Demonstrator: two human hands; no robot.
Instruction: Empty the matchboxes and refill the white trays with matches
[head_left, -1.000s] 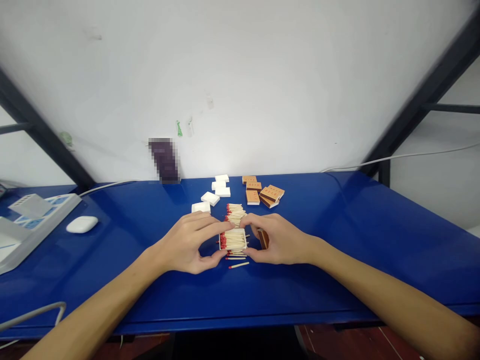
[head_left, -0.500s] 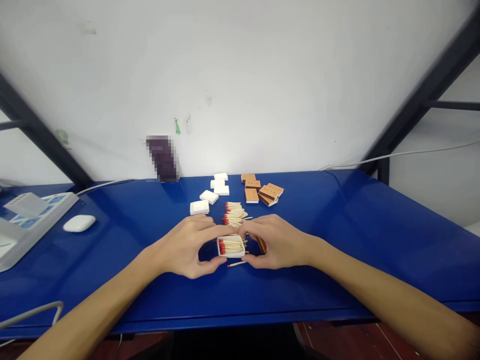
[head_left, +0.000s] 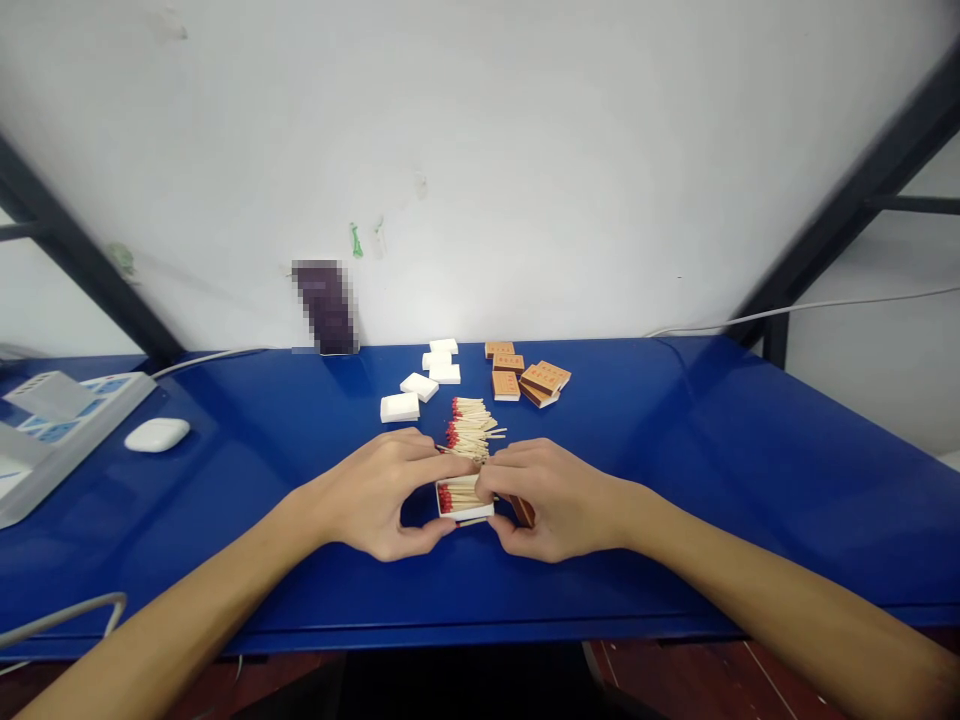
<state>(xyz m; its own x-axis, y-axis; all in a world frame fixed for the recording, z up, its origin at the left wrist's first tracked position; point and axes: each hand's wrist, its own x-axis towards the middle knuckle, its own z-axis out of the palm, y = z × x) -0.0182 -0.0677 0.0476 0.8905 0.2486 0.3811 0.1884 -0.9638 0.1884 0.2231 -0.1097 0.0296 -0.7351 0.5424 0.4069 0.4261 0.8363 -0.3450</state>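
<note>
Between my two hands lies a white matchbox tray (head_left: 465,513), filled with red-tipped matches (head_left: 456,495). My left hand (head_left: 386,490) grips its left end, thumb at the near side and fingers along the far side. At the right end, my right hand (head_left: 551,495) has its thumb by the near corner, and its index finger reaches over the matches. Partly hidden under the right palm is a brown matchbox cover (head_left: 521,510). Just beyond the hands is a pile of loose matches (head_left: 470,430). One stray match (head_left: 472,521) shows along the tray's near side.
Several white trays (head_left: 400,407) lie behind my left hand. Several orange-brown matchboxes (head_left: 506,386) are at the back right, some stacked. On the left are a white earbud case (head_left: 157,434) and a power strip (head_left: 112,420). A wall stands behind the blue table (head_left: 675,450).
My right index finger has moved left over the matches in the tray, and the right thumb has dropped slightly. The left hand keeps its grip. The camera view has shifted slightly.
</note>
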